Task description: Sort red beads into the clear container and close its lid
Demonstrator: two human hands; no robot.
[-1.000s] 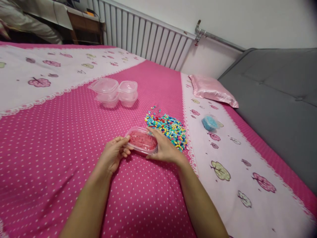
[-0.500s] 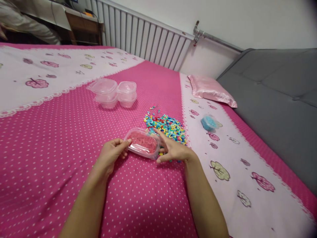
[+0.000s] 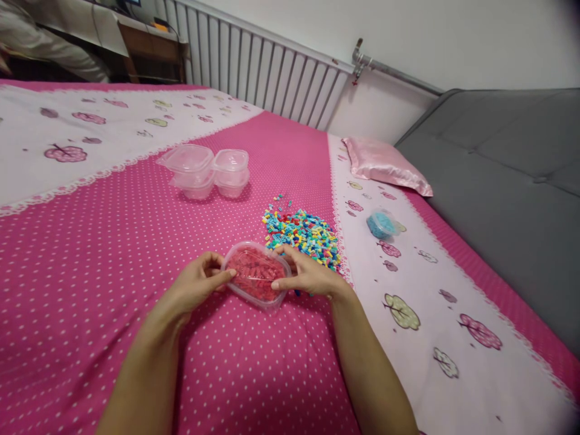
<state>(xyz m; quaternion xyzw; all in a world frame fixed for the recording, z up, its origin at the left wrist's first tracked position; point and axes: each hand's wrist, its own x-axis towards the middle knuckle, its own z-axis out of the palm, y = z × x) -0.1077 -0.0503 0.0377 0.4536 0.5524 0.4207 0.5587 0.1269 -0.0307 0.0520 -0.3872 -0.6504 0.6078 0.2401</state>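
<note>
Both hands on one clear tub of red beads (image 3: pixel 254 273), held tilted just above the bed (image 3: pixel 90 241). My left hand (image 3: pixel 199 284) pinches its left end, fingers curled; my right hand (image 3: pixel 308 275) grips the right end, thumb across the rim. Tub's long axis runs hand to hand. Mixed bead pile (image 3: pixel 304 232) lies just beyond my right hand.

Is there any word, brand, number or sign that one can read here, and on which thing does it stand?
None can be read. The clear plastic container of red beads held between the left hand and right hand shows no label; nor do the empty clear plastic containers or the small container of blue beads.
</note>
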